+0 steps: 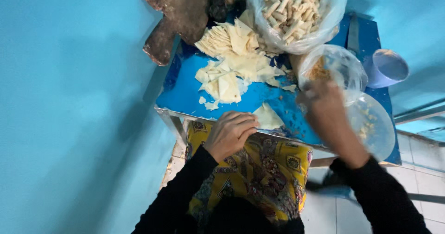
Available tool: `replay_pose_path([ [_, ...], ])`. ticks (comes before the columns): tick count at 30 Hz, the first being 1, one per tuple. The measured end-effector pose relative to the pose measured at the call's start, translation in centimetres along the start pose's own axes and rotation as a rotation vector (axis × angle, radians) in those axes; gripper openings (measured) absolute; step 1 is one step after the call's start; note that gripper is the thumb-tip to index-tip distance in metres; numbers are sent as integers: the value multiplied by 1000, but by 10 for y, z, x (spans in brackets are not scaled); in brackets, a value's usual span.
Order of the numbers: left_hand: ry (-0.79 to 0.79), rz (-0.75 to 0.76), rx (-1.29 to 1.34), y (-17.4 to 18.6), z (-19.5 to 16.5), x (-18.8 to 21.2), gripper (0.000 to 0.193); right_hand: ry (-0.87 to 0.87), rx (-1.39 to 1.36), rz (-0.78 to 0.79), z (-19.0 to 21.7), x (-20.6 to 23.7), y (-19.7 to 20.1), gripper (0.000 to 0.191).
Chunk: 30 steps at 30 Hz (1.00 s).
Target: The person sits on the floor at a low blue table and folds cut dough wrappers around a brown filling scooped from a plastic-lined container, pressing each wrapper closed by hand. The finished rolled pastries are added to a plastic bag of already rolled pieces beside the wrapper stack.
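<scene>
My left hand (230, 133) rests at the near edge of a small blue table (185, 92), fingers curled onto a pale triangular pastry sheet (268, 117). My right hand (327, 108) is blurred and reaches toward a clear plastic bag of brownish filling (330, 67); whether it holds anything cannot be told. A loose pile of cut pastry sheets (230, 72) lies in the middle of the table. Behind it a clear bag (296, 12) holds several rolled pastry sticks.
A clear round lid or bowl (373, 125) with crumbs sits at the table's right edge. A pale blue cup (385, 68) stands at far right. A dark worn wooden object (176, 16) leans at the back left. Blue wall on the left; yellow patterned cloth (259, 173) covers my lap.
</scene>
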<state>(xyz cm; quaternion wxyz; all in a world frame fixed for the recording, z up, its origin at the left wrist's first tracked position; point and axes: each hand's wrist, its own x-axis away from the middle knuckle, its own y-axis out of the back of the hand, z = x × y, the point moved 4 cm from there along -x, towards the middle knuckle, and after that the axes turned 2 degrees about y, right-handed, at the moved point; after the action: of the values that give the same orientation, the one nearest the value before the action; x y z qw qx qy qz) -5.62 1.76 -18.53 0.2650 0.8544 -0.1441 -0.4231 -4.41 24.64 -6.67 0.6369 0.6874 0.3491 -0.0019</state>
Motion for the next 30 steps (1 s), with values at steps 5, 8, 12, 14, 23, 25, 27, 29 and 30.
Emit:
replay_pose_path([
  [5,17,3,33,0,-2,1,16,-276,-194,54,-67,-26,9,29],
  [8,38,-5,44,0,-1,0,16,-386,-331,108,-74,-50,-2,22],
  [12,26,-11,32,0,-2,-3,16,-414,-370,112,-59,-64,-17,31],
  [14,29,-24,48,3,-2,-4,16,-383,-247,78,-52,-66,-22,26],
  [23,241,-118,-67,9,-10,-8,21,-450,-255,69,-71,-47,-7,31],
  [25,256,-98,-91,5,-12,-10,21,-582,-452,92,-65,-31,-5,35],
  [27,277,-59,-106,1,-14,-10,21,-496,-661,149,-31,-22,-22,29],
  [29,310,-59,-76,0,-14,-11,19,-396,-745,178,2,-15,-36,27],
  [30,327,-62,-64,0,-14,-11,18,-342,-728,187,19,-12,-43,27],
])
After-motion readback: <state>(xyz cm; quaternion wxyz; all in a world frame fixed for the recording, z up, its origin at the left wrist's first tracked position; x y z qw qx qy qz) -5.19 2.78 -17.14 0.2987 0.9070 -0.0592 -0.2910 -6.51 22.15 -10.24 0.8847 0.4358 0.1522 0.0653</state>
